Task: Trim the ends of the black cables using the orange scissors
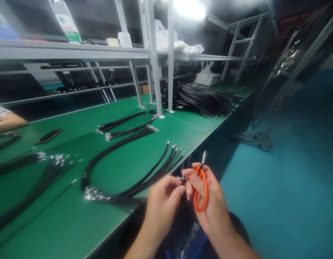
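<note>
In my right hand (213, 196) sits a pair of orange-handled scissors (205, 196), blades pointing up and away from me. My left hand (165, 198) pinches a small dark piece with a whitish end (182, 178), perhaps a cable end; the fingers hide most of it. The right fingertips meet it from the other side. Both hands are just off the table's front edge. Close by on the left lies a curved bundle of black cables (95, 160) with metal tips, gathered by a pale tie or tags (93, 194).
The green table (61, 223) carries more cable bundles (50, 176), a phone (49, 136) and a large cable pile (201, 99) at the back. White shelf posts (155, 72) rise from it. Another person's arm (10, 120) rests at far left. Blue floor (290, 187) lies right.
</note>
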`<action>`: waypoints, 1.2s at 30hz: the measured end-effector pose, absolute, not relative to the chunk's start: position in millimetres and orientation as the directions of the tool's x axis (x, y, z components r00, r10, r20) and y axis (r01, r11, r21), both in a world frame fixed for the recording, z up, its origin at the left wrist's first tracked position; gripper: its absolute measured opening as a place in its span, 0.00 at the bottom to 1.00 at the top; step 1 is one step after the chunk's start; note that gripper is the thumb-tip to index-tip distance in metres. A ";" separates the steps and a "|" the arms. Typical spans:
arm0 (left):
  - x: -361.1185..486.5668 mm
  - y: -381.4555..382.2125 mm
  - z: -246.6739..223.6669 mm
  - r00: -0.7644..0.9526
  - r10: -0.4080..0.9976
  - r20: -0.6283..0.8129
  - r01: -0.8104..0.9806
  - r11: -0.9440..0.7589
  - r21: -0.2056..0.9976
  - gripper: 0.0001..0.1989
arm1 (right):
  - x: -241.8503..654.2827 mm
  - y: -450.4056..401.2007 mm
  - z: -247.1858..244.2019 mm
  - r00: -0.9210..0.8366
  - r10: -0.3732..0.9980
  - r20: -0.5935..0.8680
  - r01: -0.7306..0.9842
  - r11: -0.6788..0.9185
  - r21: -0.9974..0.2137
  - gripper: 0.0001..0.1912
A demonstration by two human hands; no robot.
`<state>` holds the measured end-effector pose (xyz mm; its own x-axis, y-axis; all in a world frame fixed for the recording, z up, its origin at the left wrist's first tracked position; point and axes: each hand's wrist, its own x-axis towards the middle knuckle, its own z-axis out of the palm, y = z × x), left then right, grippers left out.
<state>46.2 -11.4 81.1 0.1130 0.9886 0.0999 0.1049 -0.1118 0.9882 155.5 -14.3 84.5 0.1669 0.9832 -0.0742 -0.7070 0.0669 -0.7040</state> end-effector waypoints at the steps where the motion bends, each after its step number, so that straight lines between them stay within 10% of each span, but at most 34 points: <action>1: 46.4 -11.5 81.6 0.113 0.989 0.097 0.109 -0.109 0.988 0.05 | 155.6 -13.7 85.7 0.186 0.980 -0.067 -0.683 0.080 -0.726 0.16; 9: 40.2 -9.8 81.1 0.138 0.989 0.050 -0.011 -0.049 0.999 0.07 | 160.3 -12.6 80.2 0.199 0.980 -0.027 -0.623 0.105 -0.775 0.14; 15: 37.3 -8.1 82.0 0.164 0.986 0.012 -0.028 -0.007 1.000 0.08 | 170.2 -17.5 71.6 0.240 0.916 0.321 -0.083 0.349 -0.933 0.16; 26: 40.6 -13.4 76.8 0.140 0.984 0.106 -0.006 -0.106 0.994 0.05 | 160.4 -17.0 61.8 0.261 0.649 0.715 0.473 0.559 -0.681 0.17; 31: 37.5 -11.8 75.4 0.052 0.992 0.117 -0.034 -0.115 0.993 0.04 | 169.8 -26.4 50.4 0.300 0.763 0.572 0.389 0.450 -0.804 0.17; 36: 35.5 -8.7 72.9 0.004 0.989 0.146 -0.043 -0.145 0.988 0.02 | 174.8 -47.5 57.7 0.067 0.993 0.094 -0.082 0.100 -0.992 0.16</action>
<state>35.5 -8.7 72.9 0.0045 0.9893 0.1457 -0.0433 -0.1454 0.9884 174.8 -47.5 57.7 0.0674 0.9932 0.0945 -0.0823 0.0999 -0.9916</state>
